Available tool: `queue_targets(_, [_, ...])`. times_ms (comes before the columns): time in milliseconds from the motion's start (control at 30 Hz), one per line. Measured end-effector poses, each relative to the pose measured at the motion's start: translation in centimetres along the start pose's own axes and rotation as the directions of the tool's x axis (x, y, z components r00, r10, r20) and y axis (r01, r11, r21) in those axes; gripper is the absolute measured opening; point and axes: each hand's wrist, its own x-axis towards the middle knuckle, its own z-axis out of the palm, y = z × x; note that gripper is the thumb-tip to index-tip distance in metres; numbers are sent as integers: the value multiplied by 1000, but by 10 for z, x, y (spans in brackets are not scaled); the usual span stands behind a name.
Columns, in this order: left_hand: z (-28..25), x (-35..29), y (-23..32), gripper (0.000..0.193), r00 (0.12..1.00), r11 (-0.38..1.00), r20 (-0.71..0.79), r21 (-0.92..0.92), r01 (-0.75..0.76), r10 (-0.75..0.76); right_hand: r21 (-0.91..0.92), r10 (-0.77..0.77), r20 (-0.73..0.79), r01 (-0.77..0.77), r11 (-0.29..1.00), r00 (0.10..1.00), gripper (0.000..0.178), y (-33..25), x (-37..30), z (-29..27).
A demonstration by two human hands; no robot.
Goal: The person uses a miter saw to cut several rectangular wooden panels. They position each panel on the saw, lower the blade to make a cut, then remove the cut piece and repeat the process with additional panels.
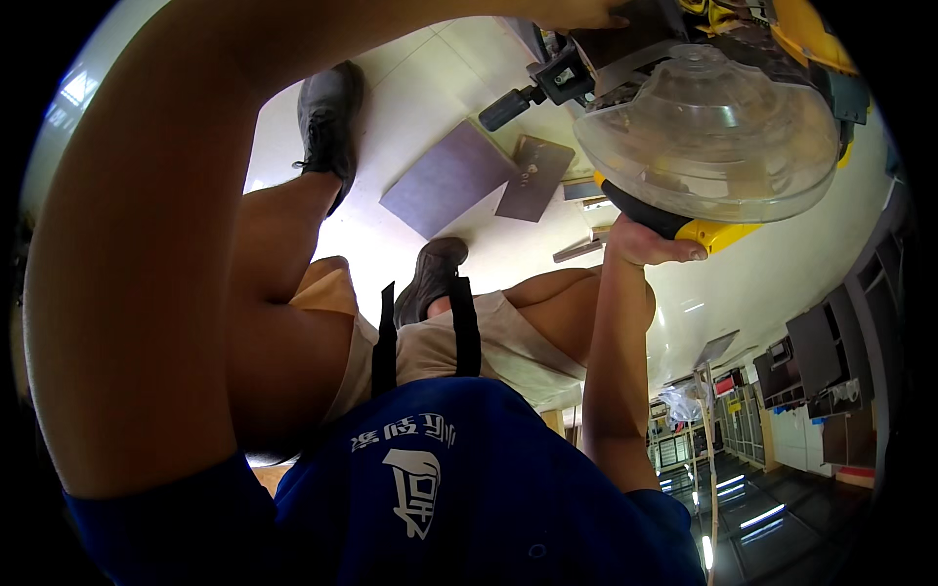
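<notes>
Clear, domed plastic: the guard [713, 146] bulges beside the handle [640, 207], right hand [637, 241] wrapped round it!
Handle's black and yellow, upper right; left hand [572, 12] up top, cropped, its grip I can't tell; flat grey boards [449, 181] lie on the glossy floor [405, 73].

It's a workshop here — yellow power tool [721, 235] with a clear guard [713, 146], grey boards [449, 180] lying across the pale floor [403, 93]!
</notes>
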Motion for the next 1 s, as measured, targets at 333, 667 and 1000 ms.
queue_targets(333, [-6,0,-5,42,998,1000,-65,-12,13,-14,-169,-77,21,80,982,997,83,10,-11,-5])
queue_targets(667, [-12,3,-3,41,999,999,-30,-23,34,-35,-131,-32,64,40,991,997,90,8,-15,3])
queue_targets(1000, [-10,10,-4,39,998,996,-19,-73,51,-52,-97,-22,-3,21,995,1000,90,20,-17,-7])
